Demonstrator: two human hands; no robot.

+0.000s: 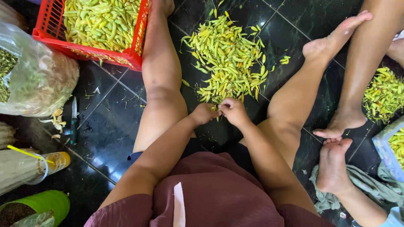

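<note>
I sit on a dark tiled floor with my legs spread around a pile of yellow-green chili peppers (227,54). My left hand (203,113) and my right hand (233,111) meet at the near edge of the pile, fingers pinched together on one chili pepper (217,110) between them. The pepper is mostly hidden by my fingers.
A red crate (50,31) full of peppers stands at the upper left. A clear bag (38,80) of stems, a knife (74,120) and a green tub (42,204) lie at left. Another person's legs (357,63), a second pepper pile (385,94), a tray (385,147) and a cloth (370,185) are at right.
</note>
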